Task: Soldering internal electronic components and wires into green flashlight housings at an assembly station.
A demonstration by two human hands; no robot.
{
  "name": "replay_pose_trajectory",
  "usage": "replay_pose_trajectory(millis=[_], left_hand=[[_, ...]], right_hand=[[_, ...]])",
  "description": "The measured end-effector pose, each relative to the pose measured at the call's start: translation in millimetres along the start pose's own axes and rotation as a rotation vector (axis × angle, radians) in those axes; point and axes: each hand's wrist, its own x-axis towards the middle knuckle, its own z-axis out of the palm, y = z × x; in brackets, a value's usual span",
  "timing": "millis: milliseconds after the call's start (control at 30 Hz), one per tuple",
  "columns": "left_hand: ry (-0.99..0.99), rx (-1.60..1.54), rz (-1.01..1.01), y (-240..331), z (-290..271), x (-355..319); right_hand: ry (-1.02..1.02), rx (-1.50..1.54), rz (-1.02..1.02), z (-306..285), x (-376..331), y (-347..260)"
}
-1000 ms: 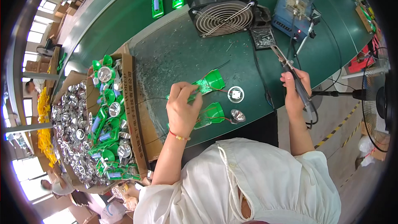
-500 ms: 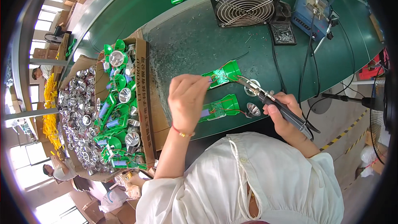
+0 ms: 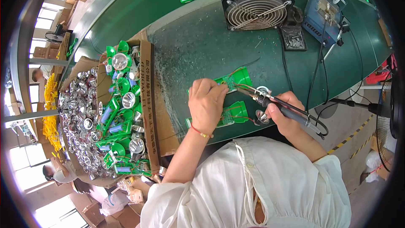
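while the left hand [image 3: 206, 103] partly covers the far green plastic shell [image 3: 242, 77] on the dark green bench [image 3: 190, 55], i can't tell its fingers' grip; the right hand [image 3: 289, 126] grips a grey soldering iron [image 3: 296, 117], half-hiding a silver ring [image 3: 264, 88].

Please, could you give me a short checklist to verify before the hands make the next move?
1. Soldering iron gripped by the right hand: ok.
2. Iron's tip at the farther green housing: ok; actual contact: cannot tell.
3. Fingertips of the left hand well away from the tip: not ok, they look close.
4. Anything pinched by the left hand: cannot tell, fingers hide it.
5. Fan running: cannot tell.
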Motion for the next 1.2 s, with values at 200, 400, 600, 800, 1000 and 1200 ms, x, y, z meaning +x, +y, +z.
replay_pose_trajectory(millis=[200, 400, 600, 800, 1000, 1200], left_hand=[[0.044, -0.002, -0.005, -0.9, 5.3, -3.7], [0.062, 0.010, 0.025, -1.7, 7.7, -4.4], [0.074, 0.074, 0.099, 1.7, 6.1, -3.7], [0.078, 0.077, 0.131, -2.7, 7.4, -5.9], [0.081, 0.108, 0.166, -1.8, 6.7, -5.0], [0.081, 0.124, 0.203, -1.0, 7.5, -5.0]], right_hand=[[-0.004, 0.012, 0.062, -1.2, 1.3, 1.9], [0.000, 0.041, 0.080, 0.2, 2.0, -1.1], [-0.009, 0.031, 0.098, 0.4, 2.1, 1.4], [0.028, 0.118, 0.141, 6.0, 1.0, -5.5], [0.010, 0.117, 0.112, 7.6, 0.1, -7.6], [-0.058, 0.026, 0.059, 4.0, -0.3, -9.5]])
